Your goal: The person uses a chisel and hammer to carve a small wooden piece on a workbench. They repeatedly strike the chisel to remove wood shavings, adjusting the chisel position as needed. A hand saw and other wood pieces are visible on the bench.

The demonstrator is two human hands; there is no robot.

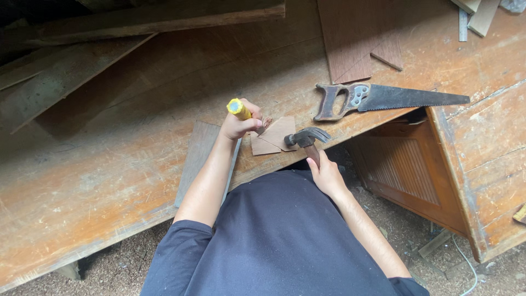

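Down at the near edge of the worn wooden workbench, the left hand is wrapped tight around a tool with a yellow handle, most likely a chisel, which stands tilted with its butt end up and toward the camera and its working end pointing down at a small brown wood piece. That end is hidden behind the fingers, so whether it actually touches the wood cannot be told. The wood piece is a flat, roughly square offcut lying at an angle on the bench top, overlapping a second, similar flat scrap just beneath it. The right hand is closed around the wooden shaft of a claw hammer, gripping low on the shaft; the dark metal head sits just beside the right edge of the wood piece, level with the chisel hand and near it. The two hands are apart, one on each side of the offcut. A grey plank lies under the left forearm, running from the bench top out over its edge. Further back on the bench, a handsaw with a worn reddish handle lies flat, its blade pointing right. Beyond it rests a dark brown board with a thin strip beside it. Rough planks are stacked at the upper left.
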